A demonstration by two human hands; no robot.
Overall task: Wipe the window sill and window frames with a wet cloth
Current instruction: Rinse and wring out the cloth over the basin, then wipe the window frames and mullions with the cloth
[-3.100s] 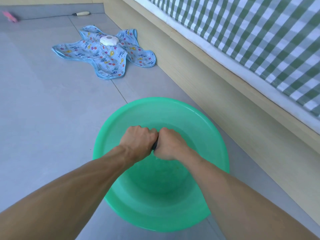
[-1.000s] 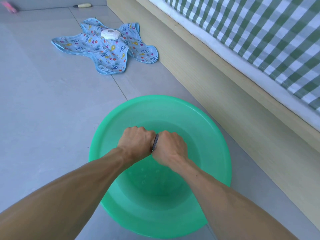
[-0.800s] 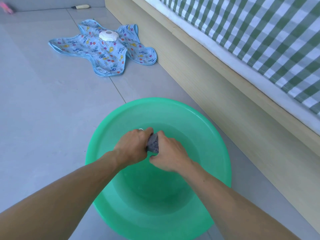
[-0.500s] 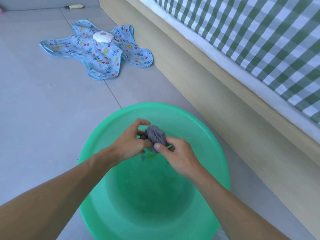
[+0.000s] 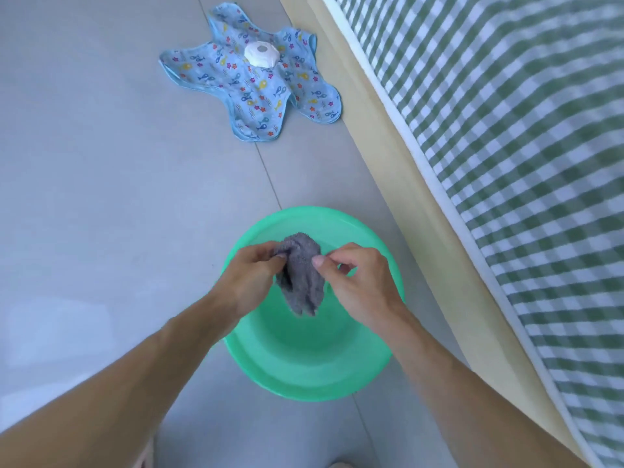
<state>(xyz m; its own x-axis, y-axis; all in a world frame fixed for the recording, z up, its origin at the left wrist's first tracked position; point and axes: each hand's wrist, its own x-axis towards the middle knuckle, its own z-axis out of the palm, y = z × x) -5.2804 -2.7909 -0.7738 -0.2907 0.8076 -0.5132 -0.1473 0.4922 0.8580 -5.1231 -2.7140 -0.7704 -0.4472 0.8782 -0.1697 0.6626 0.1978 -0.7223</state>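
From my remote seat I cannot see the cloth's (image 5: 300,273) upper corners, which are buried under the fingers, and the bottom of the green basin (image 5: 314,376) is too soft in this view for me to tell whether water lies in it. My forearms run off the lower edge of the picture. The cloth hangs with its long axis near vertical, bunched top uppermost and two ragged tails pointing down into the basin, apart from the basin itself as far as I can judge. It is grey, nubby like terry, crumpled into folds. My left hand (image 5: 251,276) pinches its upper left edge between thumb and curled fingers; my right hand (image 5: 359,278) pinches the upper right edge, thumb tip forward. On the grey tiled floor (image 5: 101,163) beyond lies a blue patterned fabric (image 5: 256,86) with a white round object (image 5: 262,54) on it, beside a wooden bed frame (image 5: 398,163) under green checked bedding (image 5: 523,113).
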